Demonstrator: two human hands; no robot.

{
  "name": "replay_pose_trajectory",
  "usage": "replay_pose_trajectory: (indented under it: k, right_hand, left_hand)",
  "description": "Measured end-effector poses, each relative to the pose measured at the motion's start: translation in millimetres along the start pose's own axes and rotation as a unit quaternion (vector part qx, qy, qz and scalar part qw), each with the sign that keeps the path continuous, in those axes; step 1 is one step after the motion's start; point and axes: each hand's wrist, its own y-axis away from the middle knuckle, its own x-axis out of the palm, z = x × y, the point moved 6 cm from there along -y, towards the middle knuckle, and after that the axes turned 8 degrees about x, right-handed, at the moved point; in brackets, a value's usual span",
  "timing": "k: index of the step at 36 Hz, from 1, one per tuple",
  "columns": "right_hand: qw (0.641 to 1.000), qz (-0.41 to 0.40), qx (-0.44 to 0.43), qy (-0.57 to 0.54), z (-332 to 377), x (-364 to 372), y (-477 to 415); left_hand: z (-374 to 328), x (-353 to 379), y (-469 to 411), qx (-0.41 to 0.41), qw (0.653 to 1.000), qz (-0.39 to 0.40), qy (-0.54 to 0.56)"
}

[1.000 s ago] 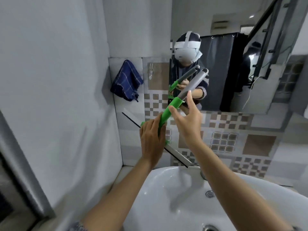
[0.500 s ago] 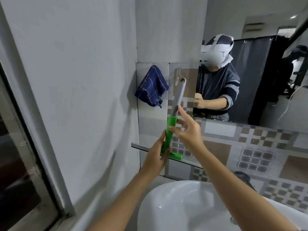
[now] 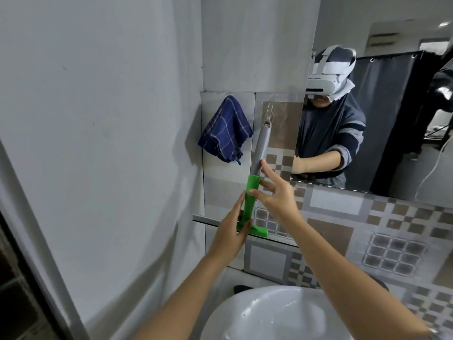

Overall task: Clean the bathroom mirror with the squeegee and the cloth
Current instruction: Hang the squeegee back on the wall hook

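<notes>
The squeegee (image 3: pixel 261 143) stands upright against the tiled wall, with a grey upper handle, a green lower part and a metal blade lying level at the bottom. Its top end meets a clear hook (image 3: pixel 269 112) on the tile. My left hand (image 3: pixel 230 234) grips the green base just above the blade. My right hand (image 3: pixel 277 198) holds the handle loosely, thumb across the green part and fingers spread beside the grey part. The blue checked cloth (image 3: pixel 225 131) hangs on the wall just left of the squeegee. The mirror (image 3: pixel 397 133) fills the upper right and reflects a person.
A white sink (image 3: pixel 282 312) sits below my arms. A grey plastered wall (image 3: pixel 110 143) runs along the left, with a dark window frame (image 3: pixel 36 266) at the lower left. Patterned tiles (image 3: pixel 367 241) cover the wall under the mirror.
The squeegee has swung from a tilt in front of the mirror to upright beside the cloth, its top now at the hook. My right fingers have spread wider.
</notes>
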Motion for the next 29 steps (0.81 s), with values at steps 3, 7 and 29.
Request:
replay_pose_trajectory:
  k: [3, 7, 29]
  right_hand:
    - [1.000, -0.003, -0.004, 0.003, -7.7, -0.4, -4.0]
    - [1.000, -0.010, -0.015, 0.008, -16.4, -1.5, -8.8]
    - [0.994, -0.064, -0.063, 0.068, -36.6, -4.0, -26.4]
  left_hand:
    - [6.6, 6.0, -2.6, 0.004, 1.000, 0.006, -0.005]
    - [14.1, 13.3, -5.3, 0.005, 1.000, 0.003, -0.009]
    - [48.3, 36.6, -25.1, -0.019, 0.999, -0.011, 0.023]
